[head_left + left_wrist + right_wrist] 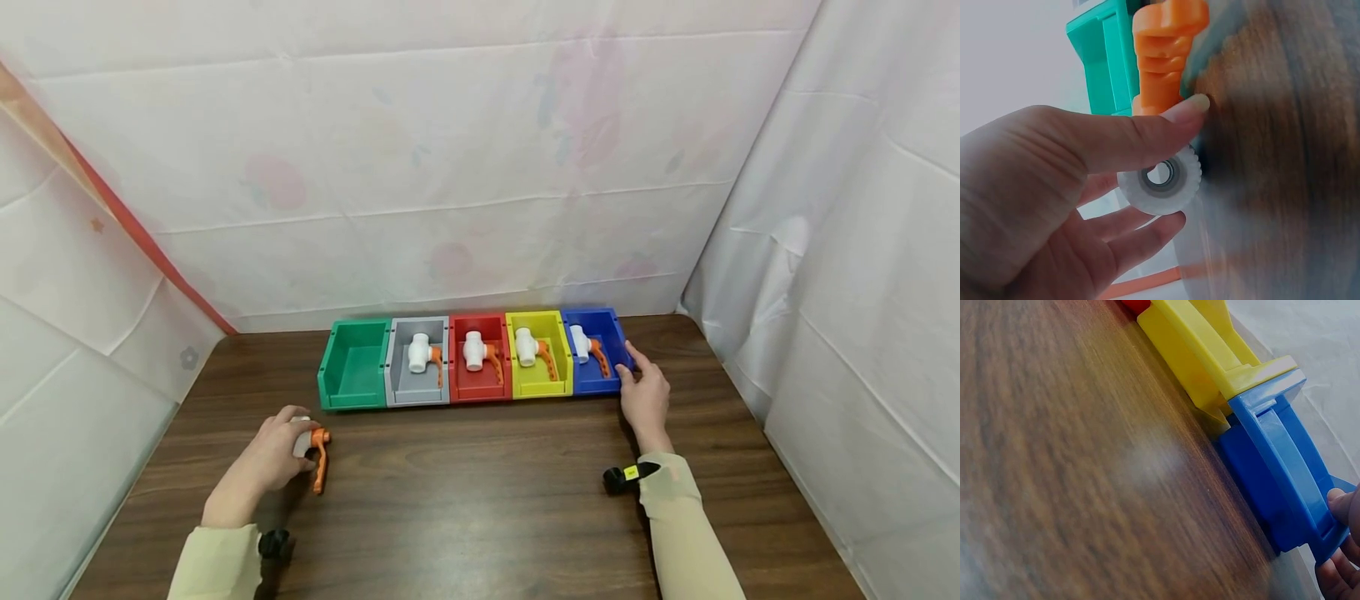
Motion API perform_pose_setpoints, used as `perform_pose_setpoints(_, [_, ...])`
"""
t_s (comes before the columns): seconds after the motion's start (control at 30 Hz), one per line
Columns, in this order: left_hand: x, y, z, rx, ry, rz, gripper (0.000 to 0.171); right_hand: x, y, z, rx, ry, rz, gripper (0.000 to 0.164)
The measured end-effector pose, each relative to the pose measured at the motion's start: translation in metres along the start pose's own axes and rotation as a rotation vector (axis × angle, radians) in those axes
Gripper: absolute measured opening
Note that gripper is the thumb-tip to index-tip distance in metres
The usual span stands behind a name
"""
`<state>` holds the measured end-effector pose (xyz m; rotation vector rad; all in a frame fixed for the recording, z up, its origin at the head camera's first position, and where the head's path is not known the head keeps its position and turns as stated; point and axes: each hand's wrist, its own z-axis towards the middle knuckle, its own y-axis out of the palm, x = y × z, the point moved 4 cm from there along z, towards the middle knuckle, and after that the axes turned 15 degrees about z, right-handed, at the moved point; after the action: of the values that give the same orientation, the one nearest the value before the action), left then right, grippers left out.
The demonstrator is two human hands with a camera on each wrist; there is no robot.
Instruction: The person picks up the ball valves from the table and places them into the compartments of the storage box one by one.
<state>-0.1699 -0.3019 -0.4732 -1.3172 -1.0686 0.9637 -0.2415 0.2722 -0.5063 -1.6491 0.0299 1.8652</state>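
Observation:
My left hand (273, 454) holds a ball valve (302, 439) with a white body and an orange lever handle (1163, 69), at the left of the table, in front of the bins. In the left wrist view the thumb lies across the valve near the base of the handle, and the body's round open end (1190, 181) shows. My right hand (647, 400) grips the right side wall of the blue bin (598, 387), thumb inside and fingers outside. Inside that bin lies another white valve (580, 343) with an orange handle.
Left of the blue bin, in one row, stand the yellow bin (542, 389), red bin (480, 392), grey bin (417, 395) and green bin (352, 398). Yellow, red and grey each hold one similar valve. White curtains (450, 167) hang behind the wooden table (465, 483) and at its sides.

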Motion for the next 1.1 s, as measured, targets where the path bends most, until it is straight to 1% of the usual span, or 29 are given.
perform_pose_setpoints(0.33, [-0.003,0.0,-0.003,0.038,-0.011,-0.032,0.052,0.0,-0.001,-0.001,0.005,-0.003,0.007,0.046])
perform_pose_setpoints(0.47, [-0.005,0.0,-0.002,0.046,-0.033,-0.043,0.053,0.001,-0.001,0.0,0.002,0.0,0.008,0.047])
perform_pose_setpoints(0.6, [-0.005,-0.002,-0.001,0.073,-0.061,-0.053,0.054,0.0,-0.001,0.0,-0.003,0.003,0.015,0.047])
perform_pose_setpoints(0.73, [-0.005,-0.006,-0.001,0.12,-0.094,-0.064,0.054,-0.001,-0.001,0.0,-0.003,-0.002,0.015,0.047])
perform_pose_setpoints(0.93, [-0.005,-0.013,0.001,0.221,-0.14,-0.094,0.056,-0.001,-0.001,-0.001,0.0,-0.014,0.012,0.046])
perform_pose_setpoints(1.1, [-0.005,-0.018,0.003,0.3,-0.181,-0.097,0.059,0.0,-0.001,-0.001,0.004,-0.024,0.013,0.046])
